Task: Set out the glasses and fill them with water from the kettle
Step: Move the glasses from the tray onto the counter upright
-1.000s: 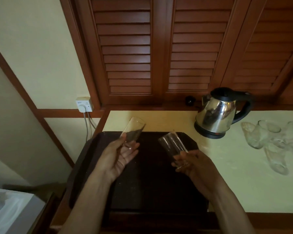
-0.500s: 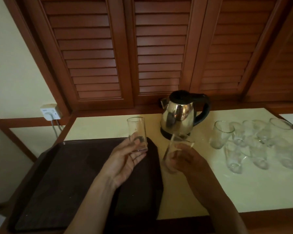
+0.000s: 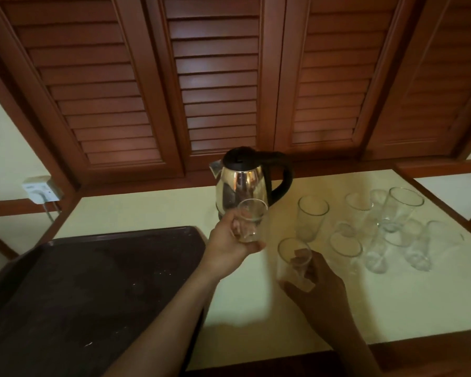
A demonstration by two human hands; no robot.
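Observation:
My left hand (image 3: 229, 242) grips a clear glass (image 3: 252, 219) upright, just in front of the steel kettle (image 3: 242, 183) with its black lid and handle. Lower and to the right, my right hand (image 3: 314, 284) holds a second clear glass (image 3: 290, 254) above the pale counter (image 3: 250, 303). Several more clear glasses (image 3: 312, 221) stand clustered on the counter to the right of the kettle. A dark brown tray (image 3: 93, 281) lies at the left with nothing on it.
Brown louvred shutters (image 3: 218, 85) rise behind the counter. A white wall socket (image 3: 37, 189) with a plugged cable sits at the far left. A wooden ledge (image 3: 433, 197) borders the counter on the right, and a wooden edge runs along its front.
Both hands have carried their glasses rightward, off the tray and over the counter beside the kettle. The view has swung right, bringing the whole cluster of glasses into sight.

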